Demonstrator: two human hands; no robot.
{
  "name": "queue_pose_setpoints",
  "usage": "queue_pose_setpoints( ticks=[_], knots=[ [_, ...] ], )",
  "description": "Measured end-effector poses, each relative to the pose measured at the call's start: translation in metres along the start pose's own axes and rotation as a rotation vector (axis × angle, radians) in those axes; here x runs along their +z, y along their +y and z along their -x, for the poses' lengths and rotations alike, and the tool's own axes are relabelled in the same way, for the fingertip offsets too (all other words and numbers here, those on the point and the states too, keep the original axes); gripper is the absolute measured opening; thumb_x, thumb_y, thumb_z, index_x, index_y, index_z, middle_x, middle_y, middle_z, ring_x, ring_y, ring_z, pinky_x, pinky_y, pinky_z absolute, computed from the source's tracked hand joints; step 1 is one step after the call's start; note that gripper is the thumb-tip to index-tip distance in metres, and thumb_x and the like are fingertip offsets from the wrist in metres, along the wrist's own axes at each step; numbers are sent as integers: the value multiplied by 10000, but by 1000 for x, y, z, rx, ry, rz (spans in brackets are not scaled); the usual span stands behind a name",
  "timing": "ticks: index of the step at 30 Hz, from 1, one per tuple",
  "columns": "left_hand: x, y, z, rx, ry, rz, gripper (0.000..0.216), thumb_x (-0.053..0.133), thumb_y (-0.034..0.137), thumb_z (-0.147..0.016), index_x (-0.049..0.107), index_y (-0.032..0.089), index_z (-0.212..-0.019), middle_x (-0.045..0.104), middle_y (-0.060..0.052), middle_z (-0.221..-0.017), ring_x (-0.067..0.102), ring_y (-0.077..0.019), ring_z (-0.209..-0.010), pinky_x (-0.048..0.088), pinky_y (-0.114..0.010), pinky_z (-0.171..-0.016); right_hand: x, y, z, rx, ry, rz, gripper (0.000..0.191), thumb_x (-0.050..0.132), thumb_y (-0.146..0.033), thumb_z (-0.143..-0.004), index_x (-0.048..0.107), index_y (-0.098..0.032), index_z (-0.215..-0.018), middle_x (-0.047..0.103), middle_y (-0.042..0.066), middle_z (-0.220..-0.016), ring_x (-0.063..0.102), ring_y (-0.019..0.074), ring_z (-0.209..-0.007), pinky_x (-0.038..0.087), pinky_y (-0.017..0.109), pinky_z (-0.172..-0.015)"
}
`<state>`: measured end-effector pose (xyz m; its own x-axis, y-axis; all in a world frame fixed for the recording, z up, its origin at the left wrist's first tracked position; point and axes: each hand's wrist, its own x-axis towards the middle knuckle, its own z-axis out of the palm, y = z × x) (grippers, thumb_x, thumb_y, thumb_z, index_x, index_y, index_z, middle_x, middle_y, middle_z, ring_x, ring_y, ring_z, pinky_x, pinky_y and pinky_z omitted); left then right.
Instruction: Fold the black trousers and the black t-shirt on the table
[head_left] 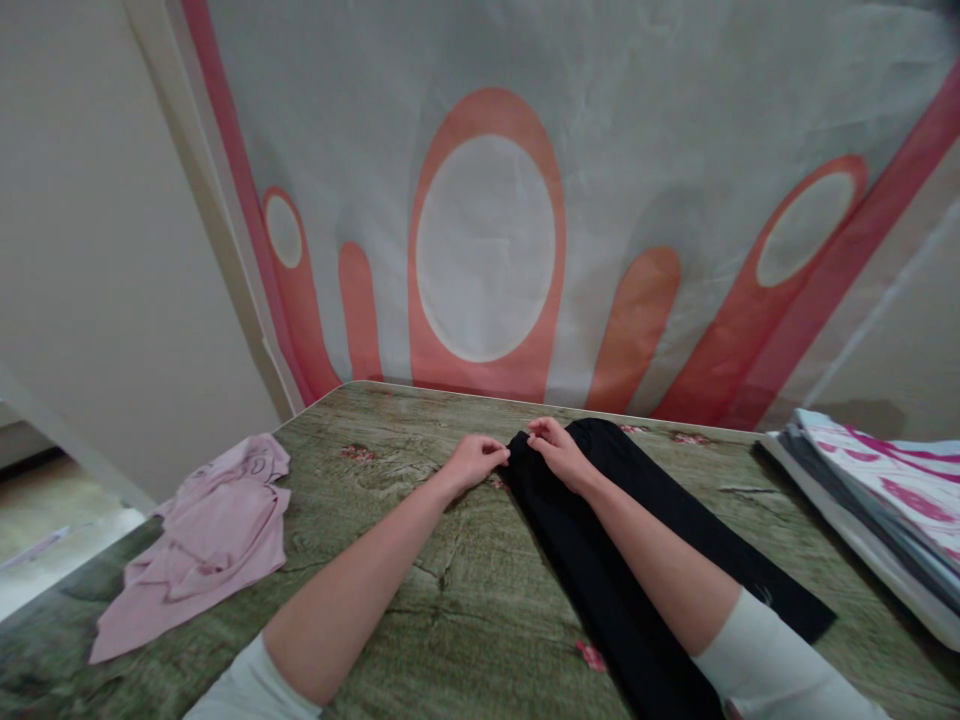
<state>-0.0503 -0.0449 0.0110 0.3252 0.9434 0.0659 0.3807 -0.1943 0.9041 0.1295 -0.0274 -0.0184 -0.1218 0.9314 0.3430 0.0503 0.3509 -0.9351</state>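
A long black garment [600,570] lies folded lengthwise on the green wood-patterned table [420,560], running from the far edge toward me. My left hand [474,460] pinches its far left corner. My right hand [553,448] grips the same far edge just beside it, resting on the cloth. Both forearms stretch out over the table, the right one lying along the garment.
A crumpled pale pink garment [206,535] lies at the table's left side. A stack of folded clothes [877,510], white with pink marks on top, sits at the right edge. A grey and orange-red cloth [487,230] hangs behind the table.
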Motion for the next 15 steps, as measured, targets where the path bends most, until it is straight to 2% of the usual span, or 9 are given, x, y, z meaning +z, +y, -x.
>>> queue_pose_setpoints(
  ticks=[3, 15],
  knots=[
    [-1, -3, -2, 41, 8, -7, 267, 553, 326, -734, 666, 85, -750, 640, -60, -678, 525, -120, -595, 391, -205, -528, -1, 1, 0, 10, 2, -29, 214, 529, -267, -711, 483, -217, -915, 494, -48, -732, 471, 117, -658, 366, 247, -641],
    [-12, -10, -11, 131, 0, -155, 252, 442, 341, -822, 561, 125, -771, 549, 5, -628, 468, -87, -526, 366, -194, -518, -1, 1, 1, 14, 42, -34, 246, 584, -325, -697, 509, -218, -906, 534, -25, -775, 515, 138, -732, 409, 279, -704]
  ],
)
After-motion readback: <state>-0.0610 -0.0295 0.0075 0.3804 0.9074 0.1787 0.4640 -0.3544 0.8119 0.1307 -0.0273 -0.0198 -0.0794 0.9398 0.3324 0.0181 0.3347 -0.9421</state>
